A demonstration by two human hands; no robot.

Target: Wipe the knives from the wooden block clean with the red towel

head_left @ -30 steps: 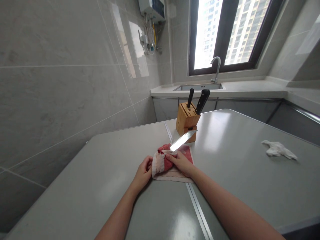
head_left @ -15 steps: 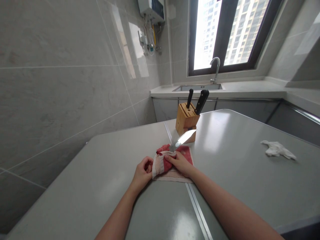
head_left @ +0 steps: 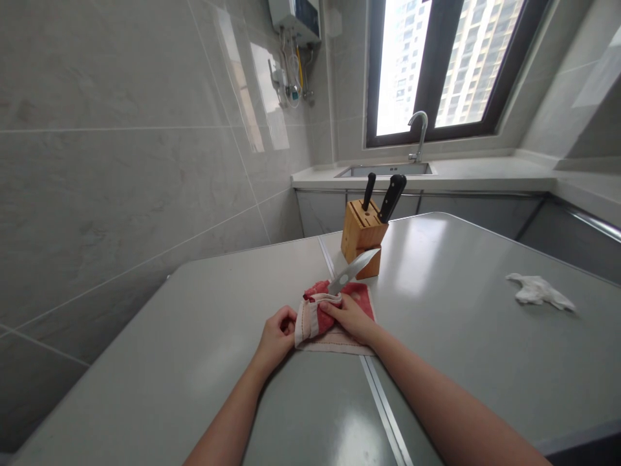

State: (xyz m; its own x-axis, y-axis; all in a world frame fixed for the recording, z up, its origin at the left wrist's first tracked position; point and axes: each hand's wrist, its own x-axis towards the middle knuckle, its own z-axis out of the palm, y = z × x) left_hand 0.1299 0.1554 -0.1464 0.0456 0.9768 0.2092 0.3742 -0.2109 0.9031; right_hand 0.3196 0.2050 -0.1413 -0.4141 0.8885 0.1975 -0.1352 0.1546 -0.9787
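Knife (head_left: 353, 272), just beyond the right hand (head_left: 353, 316), slanting toward a wooden knife block (head_left: 355, 228). Red-and-white cloth (head_left: 324, 320) at its near end, pinched in that hand; left hand (head_left: 274, 334) curled beside, grip unclear. Apparently mid-wipe, next calling for steady pressure clear of the edge.

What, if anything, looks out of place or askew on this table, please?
Mildly, a crumpled white cloth or tissue lies on the right side of the table, bunched up and apart from the towel and knife block. I see no spill or damage.
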